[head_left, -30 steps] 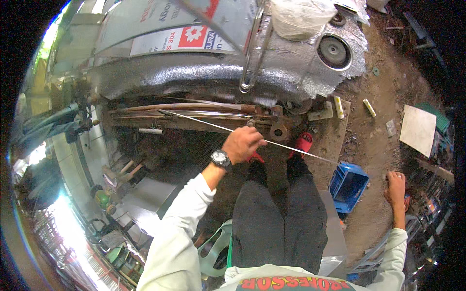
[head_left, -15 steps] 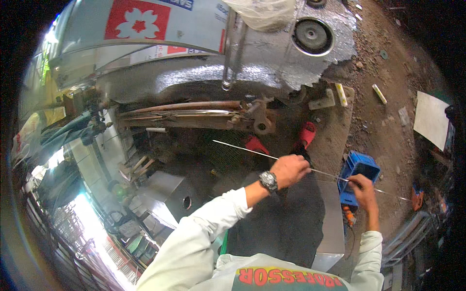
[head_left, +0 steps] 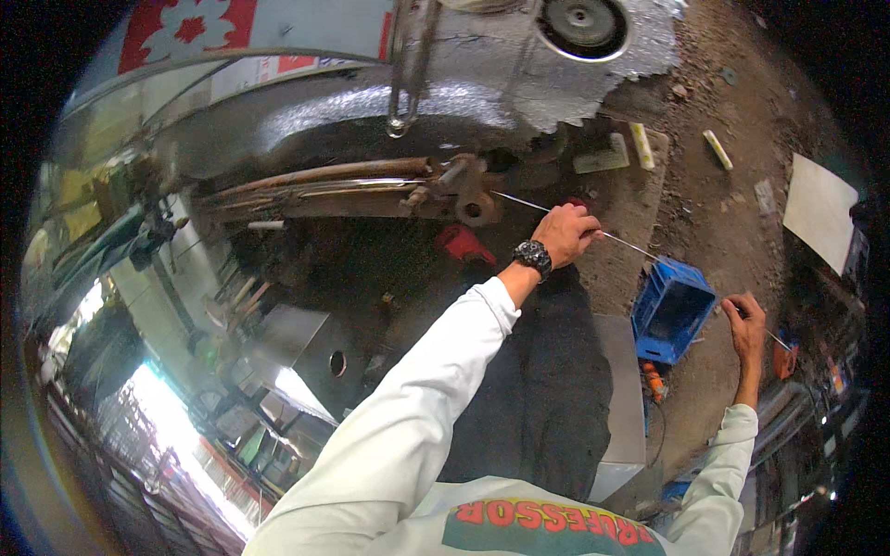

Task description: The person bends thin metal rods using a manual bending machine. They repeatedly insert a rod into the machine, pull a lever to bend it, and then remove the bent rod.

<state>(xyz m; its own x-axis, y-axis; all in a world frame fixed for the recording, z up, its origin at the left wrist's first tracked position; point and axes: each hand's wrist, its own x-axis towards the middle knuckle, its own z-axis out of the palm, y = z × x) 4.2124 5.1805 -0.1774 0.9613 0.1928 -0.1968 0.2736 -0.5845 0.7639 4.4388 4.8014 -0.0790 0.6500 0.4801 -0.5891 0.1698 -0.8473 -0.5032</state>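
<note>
A long, thin metal rod (head_left: 630, 245) slants across the view from the upper middle down to the right. My left hand (head_left: 567, 233), with a dark watch on its wrist, is closed around it near its far left end. That end shows just beside the ring-ended rusty metal part (head_left: 476, 206). Farther right, my right hand (head_left: 744, 324) pinches the rod, whose other end sticks out beyond the fingers. Between my hands lies a blue plastic crate (head_left: 675, 310); the rod is hard to make out against it.
A bench (head_left: 371, 109) with a shiny worn surface and a round grey disc (head_left: 584, 23) stands ahead. Below it are rusty bars (head_left: 315, 178). A steel box (head_left: 292, 347) is at the left, a pale sheet (head_left: 820, 213) on the ground at the right. Red footwear (head_left: 464, 244) shows below.
Both hands have moved farther apart along the rod. My left hand and the rod's left end went forward, toward the rusty part; my right hand went outward to the right.
</note>
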